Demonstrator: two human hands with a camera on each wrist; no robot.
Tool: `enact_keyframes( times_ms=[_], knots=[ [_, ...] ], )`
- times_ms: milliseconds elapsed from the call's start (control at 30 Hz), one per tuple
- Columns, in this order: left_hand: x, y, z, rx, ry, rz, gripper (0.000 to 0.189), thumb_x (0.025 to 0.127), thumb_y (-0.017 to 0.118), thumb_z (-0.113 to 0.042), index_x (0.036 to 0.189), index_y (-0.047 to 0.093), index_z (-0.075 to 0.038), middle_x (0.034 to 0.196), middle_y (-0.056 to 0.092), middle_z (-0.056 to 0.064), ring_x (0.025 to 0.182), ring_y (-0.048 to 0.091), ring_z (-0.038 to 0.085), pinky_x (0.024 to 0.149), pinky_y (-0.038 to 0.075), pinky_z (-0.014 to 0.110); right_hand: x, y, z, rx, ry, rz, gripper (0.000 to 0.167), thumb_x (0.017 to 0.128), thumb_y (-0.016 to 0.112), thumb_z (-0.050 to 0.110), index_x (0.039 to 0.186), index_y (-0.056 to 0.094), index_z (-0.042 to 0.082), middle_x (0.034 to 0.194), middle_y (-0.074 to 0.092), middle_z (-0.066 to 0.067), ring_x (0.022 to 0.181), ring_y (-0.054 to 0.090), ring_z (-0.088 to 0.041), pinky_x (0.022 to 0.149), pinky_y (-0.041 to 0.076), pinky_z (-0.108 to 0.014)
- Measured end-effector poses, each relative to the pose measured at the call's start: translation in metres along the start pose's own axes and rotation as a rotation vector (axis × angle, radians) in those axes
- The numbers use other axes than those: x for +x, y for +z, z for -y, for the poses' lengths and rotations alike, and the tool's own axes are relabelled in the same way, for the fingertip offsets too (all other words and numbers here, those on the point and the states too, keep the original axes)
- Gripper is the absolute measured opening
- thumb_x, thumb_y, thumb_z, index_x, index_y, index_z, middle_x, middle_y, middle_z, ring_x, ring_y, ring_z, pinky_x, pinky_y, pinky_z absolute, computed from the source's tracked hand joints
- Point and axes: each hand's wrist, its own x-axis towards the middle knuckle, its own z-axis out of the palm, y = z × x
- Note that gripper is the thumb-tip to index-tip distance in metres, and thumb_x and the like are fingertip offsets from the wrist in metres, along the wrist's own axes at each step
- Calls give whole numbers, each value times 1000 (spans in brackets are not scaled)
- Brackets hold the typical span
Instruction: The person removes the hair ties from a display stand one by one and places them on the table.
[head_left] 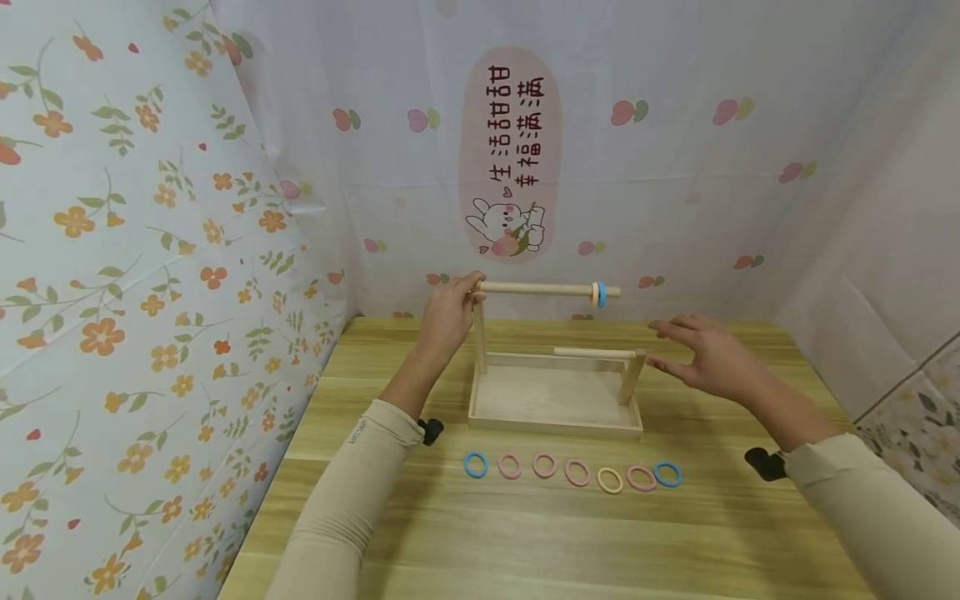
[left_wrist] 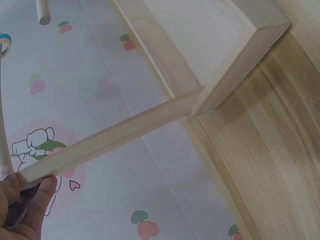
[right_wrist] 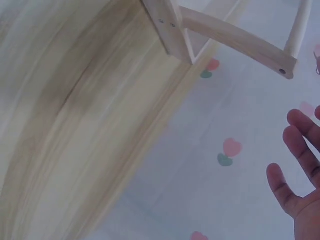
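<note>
My left hand (head_left: pixel 448 315) grips the top of the tall post of a wooden rack (head_left: pixel 555 429), where the upper dowel (head_left: pixel 532 288) joins it. In the left wrist view, its thumb and fingers (left_wrist: pixel 45 197) pinch the end of that post (left_wrist: pixel 110 132). Near the dowel's free end hang a cream ring (head_left: pixel 595 294) and a blue ring (head_left: pixel 602 294). To the right of the shorter post (head_left: pixel 633 379), which carries the lower dowel (head_left: pixel 592 353), my right hand (head_left: pixel 712 354) is held in the air with fingers spread, holding nothing.
In front of the rack, a row of pink, yellow and blue rings lies on the wooden table (head_left: pixel 525 550), among them a blue ring (head_left: pixel 476 464) at the left end and a yellow ring (head_left: pixel 610 480). Patterned cloth (head_left: pixel 660 208) hangs behind and at the sides.
</note>
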Motion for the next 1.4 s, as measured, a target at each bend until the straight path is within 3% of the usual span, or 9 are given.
enact_keyframes(
  times_ms=[633, 1000, 1167, 1400],
  knots=[
    [-1, 0, -1, 1, 5, -23, 24, 110, 68, -17, 131, 76, -10, 121, 82, 19, 102, 82, 38, 84, 67, 50, 30, -1, 8, -8, 51, 26, 67, 88, 94, 17, 146, 67, -3, 123, 79, -23, 113, 72, -48, 95, 58, -70],
    [-1, 1, 0, -7, 3, -15, 27, 110, 67, -19, 133, 76, -8, 122, 82, 19, 101, 81, 37, 83, 67, 49, 44, 5, 8, 27, 68, -60, 72, 84, 97, 14, 148, 67, -2, 126, 78, -25, 112, 73, -47, 96, 58, -69],
    [-1, 2, 1, -9, 0, -17, 25, 110, 67, -16, 132, 76, -8, 121, 82, 19, 101, 81, 38, 81, 67, 49, 51, 5, 11, 30, 102, -51, 73, 87, 95, 18, 151, 65, 1, 132, 75, -26, 119, 69, -51, 104, 55, -73],
    [-1, 2, 1, -11, -3, -21, 26, 110, 67, -18, 133, 76, -9, 121, 82, 19, 102, 81, 37, 81, 67, 49, 61, 8, 14, 20, 96, -76, 70, 87, 94, 15, 148, 65, -3, 134, 71, -31, 122, 68, -56, 102, 55, -75]
  ],
)
